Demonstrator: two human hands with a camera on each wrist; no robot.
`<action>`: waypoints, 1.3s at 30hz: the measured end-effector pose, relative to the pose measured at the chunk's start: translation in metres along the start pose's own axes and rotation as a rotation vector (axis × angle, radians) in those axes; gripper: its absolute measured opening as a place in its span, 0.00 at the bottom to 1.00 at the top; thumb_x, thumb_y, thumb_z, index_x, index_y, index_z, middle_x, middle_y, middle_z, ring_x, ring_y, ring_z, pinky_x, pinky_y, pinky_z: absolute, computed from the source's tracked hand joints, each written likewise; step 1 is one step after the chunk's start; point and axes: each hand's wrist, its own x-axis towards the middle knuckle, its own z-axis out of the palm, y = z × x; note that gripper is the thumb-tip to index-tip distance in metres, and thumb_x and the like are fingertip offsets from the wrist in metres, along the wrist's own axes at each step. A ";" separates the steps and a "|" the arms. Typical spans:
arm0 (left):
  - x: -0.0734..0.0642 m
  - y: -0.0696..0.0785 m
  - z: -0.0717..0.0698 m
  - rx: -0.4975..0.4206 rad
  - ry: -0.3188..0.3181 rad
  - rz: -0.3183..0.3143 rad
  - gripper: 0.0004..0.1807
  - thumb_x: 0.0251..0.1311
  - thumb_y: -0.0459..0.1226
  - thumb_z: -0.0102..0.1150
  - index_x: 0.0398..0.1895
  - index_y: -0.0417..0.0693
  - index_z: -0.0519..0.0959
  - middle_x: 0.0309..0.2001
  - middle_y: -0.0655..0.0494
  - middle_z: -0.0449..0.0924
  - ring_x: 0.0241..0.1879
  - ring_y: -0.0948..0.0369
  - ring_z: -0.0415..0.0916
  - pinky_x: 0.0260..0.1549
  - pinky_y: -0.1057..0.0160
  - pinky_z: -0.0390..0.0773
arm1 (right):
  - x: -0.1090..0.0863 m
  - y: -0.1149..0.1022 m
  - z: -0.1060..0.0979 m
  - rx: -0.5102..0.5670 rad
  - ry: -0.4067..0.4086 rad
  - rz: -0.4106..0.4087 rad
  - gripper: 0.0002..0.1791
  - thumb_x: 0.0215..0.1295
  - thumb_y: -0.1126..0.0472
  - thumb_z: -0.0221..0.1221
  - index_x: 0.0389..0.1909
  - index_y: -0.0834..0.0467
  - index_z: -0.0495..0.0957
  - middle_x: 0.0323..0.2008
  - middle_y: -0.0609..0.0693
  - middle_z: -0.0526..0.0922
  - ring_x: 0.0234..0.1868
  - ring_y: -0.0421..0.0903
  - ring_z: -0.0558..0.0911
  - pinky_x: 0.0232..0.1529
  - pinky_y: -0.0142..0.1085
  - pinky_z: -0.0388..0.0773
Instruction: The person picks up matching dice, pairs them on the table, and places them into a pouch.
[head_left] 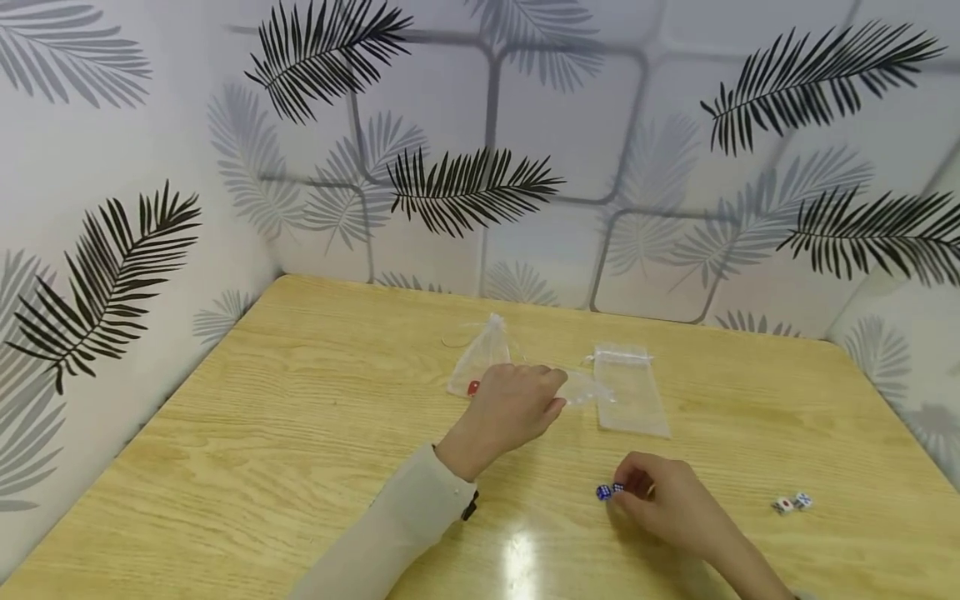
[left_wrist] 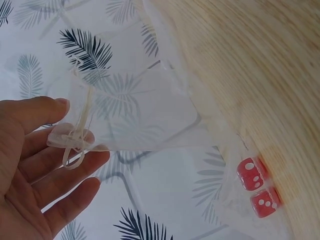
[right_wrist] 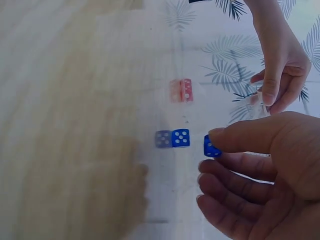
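My left hand (head_left: 517, 404) holds a sheer white drawstring bag (left_wrist: 145, 115) by its corded end, raised over the table. Behind that hand, in the head view, another sheer bag (head_left: 483, 357) stands gathered at its top. Red dice (left_wrist: 251, 174) show at the base of that bag in the left wrist view. My right hand (head_left: 671, 500) pinches a blue die (right_wrist: 212, 146) between thumb and forefinger, its other fingers loosely bent. A second blue die (right_wrist: 181, 138) rests on the table just beside it.
A flat sheer bag (head_left: 630, 396) lies on the wooden table (head_left: 285, 400) ahead of my right hand. White dice (head_left: 803, 500) sit close together at the right. Patterned walls (head_left: 420, 250) rise behind the table's back edge.
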 end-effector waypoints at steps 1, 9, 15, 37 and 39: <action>0.000 0.000 0.001 0.001 0.000 0.005 0.07 0.62 0.44 0.60 0.29 0.52 0.78 0.21 0.62 0.78 0.14 0.69 0.61 0.13 0.74 0.55 | 0.000 -0.001 -0.001 0.001 0.026 -0.008 0.04 0.57 0.64 0.65 0.29 0.56 0.78 0.24 0.40 0.79 0.26 0.29 0.73 0.27 0.27 0.75; 0.001 0.000 0.002 0.036 0.022 0.005 0.08 0.63 0.44 0.58 0.28 0.53 0.79 0.20 0.63 0.79 0.14 0.68 0.66 0.13 0.73 0.61 | 0.016 -0.015 -0.011 -0.035 0.304 -0.196 0.08 0.52 0.69 0.67 0.28 0.55 0.78 0.23 0.39 0.78 0.24 0.29 0.73 0.24 0.28 0.76; 0.001 0.000 0.001 0.037 0.033 0.007 0.09 0.64 0.44 0.57 0.27 0.54 0.79 0.21 0.63 0.80 0.15 0.67 0.69 0.14 0.72 0.64 | 0.033 -0.027 -0.020 -0.074 0.431 -0.260 0.09 0.51 0.71 0.68 0.30 0.57 0.79 0.23 0.42 0.77 0.24 0.31 0.72 0.24 0.28 0.75; 0.002 0.007 -0.003 -0.050 0.040 0.013 0.12 0.65 0.38 0.54 0.22 0.54 0.80 0.15 0.63 0.73 0.12 0.69 0.55 0.12 0.73 0.49 | 0.056 -0.039 -0.011 -0.088 0.558 -0.228 0.12 0.50 0.72 0.68 0.37 0.62 0.81 0.38 0.55 0.85 0.40 0.53 0.84 0.35 0.47 0.79; 0.002 0.007 -0.003 -0.063 0.042 0.011 0.10 0.64 0.38 0.54 0.26 0.54 0.82 0.18 0.63 0.78 0.12 0.69 0.61 0.12 0.74 0.54 | 0.057 -0.038 -0.011 -0.116 0.573 -0.253 0.13 0.49 0.72 0.68 0.37 0.62 0.81 0.36 0.54 0.85 0.37 0.52 0.84 0.35 0.46 0.80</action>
